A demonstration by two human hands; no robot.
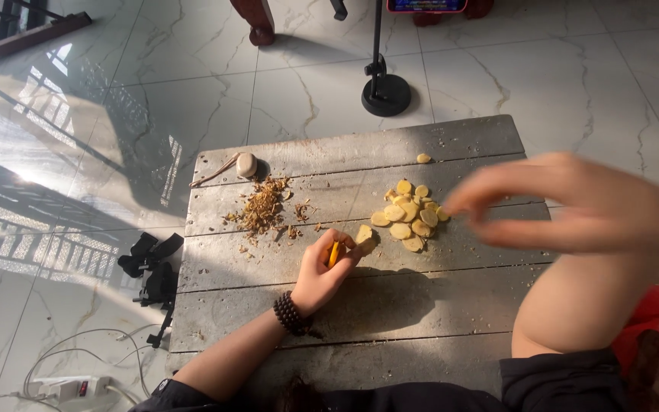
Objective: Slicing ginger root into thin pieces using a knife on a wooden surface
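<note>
While the left hand (322,271) rests on the grey plank board (467,141), its fingers curled shut around a small yellow-handled tool (333,253), one pale yellow chunk (364,234) lies touching its fingertips, just to their right. Further right sits a single heap of about a dozen yellow round slices (409,215), with one stray slice (423,159) beyond. The right hand (573,202), blurred and raised, hovers nearest the heap, fingers loosely pinched; whether they hold anything I cannot tell.

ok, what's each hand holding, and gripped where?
Left hand: fingers closed around a small yellow-orange object, gripped along its middle; what it is cannot be told. Right hand: blurred, raised above the grey wooden board, nothing visibly held.
</note>
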